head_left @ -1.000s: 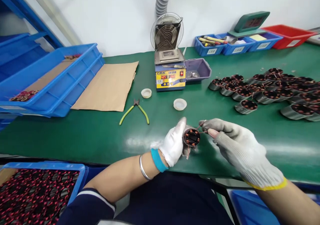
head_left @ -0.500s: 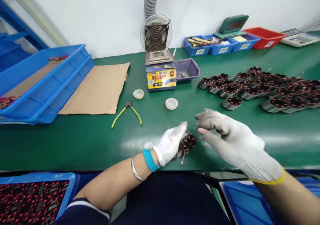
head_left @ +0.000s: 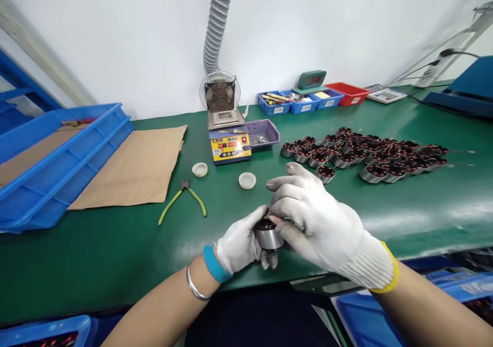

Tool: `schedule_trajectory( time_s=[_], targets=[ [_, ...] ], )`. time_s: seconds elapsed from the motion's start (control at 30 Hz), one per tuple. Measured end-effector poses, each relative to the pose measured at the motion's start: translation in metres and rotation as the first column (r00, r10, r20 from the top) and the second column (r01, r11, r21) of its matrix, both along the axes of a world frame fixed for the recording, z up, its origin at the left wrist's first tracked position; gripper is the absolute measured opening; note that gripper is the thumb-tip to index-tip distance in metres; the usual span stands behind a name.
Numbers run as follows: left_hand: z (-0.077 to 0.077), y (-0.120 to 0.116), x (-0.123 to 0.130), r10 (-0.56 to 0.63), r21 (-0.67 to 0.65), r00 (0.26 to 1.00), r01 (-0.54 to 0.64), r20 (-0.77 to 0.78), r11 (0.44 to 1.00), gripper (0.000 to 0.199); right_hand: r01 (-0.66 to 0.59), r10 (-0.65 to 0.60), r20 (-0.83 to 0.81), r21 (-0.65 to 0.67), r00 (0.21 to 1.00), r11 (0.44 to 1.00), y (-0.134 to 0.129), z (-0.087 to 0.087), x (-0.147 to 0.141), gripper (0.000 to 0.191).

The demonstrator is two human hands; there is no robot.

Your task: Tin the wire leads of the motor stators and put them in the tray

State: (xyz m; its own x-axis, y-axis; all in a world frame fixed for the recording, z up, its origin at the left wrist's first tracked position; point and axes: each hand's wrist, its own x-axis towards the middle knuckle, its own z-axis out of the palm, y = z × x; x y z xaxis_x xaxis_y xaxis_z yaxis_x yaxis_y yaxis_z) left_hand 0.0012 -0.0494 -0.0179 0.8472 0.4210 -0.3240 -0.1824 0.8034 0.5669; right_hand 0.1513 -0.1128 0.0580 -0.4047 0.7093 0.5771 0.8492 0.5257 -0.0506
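My left hand (head_left: 241,242), in a white glove with grey fingertips, is closed around a wound motor stator (head_left: 269,238). The stator has a bright metal outer ring, and its dark top with copper windings faces up towards my right hand. My right hand (head_left: 304,213), also gloved, reaches over it from the right. Its thumb and forefinger pinch together at the stator's top edge, and whatever is between them is hidden. The thumb's tip pokes bare out of the glove. Green-handled cutting pliers (head_left: 184,198) lie spread on the green bench (head_left: 127,254), left of my hands.
Many similar stators (head_left: 375,172) stand grouped on the right. Ahead are two small white dishes (head_left: 247,180), a yellow-and-blue solder pot (head_left: 230,144) and a purple tray (head_left: 269,131). Cardboard (head_left: 134,165) and blue crates (head_left: 77,157) lie left; small bins (head_left: 275,105) line the wall.
The stator has turned from facing me to facing upward. My right hand has moved in from the right, from pinching a thin wire beside the stator to its top edge. The view has shifted.
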Motion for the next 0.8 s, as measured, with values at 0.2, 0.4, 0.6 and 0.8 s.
schedule_trajectory(
  time_s=[0.2,0.4,0.6,0.8],
  targets=[
    [0.006,0.011,-0.001,0.391,-0.083,0.916,-0.384,0.091,0.92,0.042,-0.021,0.022,-0.024,0.044,0.999,0.999,0.003,0.003,0.004,0.007],
    [-0.006,0.003,0.004,-0.139,0.041,0.99,0.139,-0.002,0.989,0.05,-0.096,0.087,-0.224,-0.033,0.971,0.995,0.012,-0.011,0.007,0.009],
    [0.016,-0.002,0.006,0.133,0.076,0.961,-0.118,-0.244,0.99,0.052,0.12,-0.397,-0.724,-0.404,0.565,0.907,0.019,-0.035,0.031,0.03],
    [0.023,0.0,0.007,0.208,0.05,0.93,-0.202,-0.303,0.978,0.051,-0.026,-0.402,-0.525,-0.631,0.75,0.775,0.029,-0.04,0.044,0.044]
  ],
)
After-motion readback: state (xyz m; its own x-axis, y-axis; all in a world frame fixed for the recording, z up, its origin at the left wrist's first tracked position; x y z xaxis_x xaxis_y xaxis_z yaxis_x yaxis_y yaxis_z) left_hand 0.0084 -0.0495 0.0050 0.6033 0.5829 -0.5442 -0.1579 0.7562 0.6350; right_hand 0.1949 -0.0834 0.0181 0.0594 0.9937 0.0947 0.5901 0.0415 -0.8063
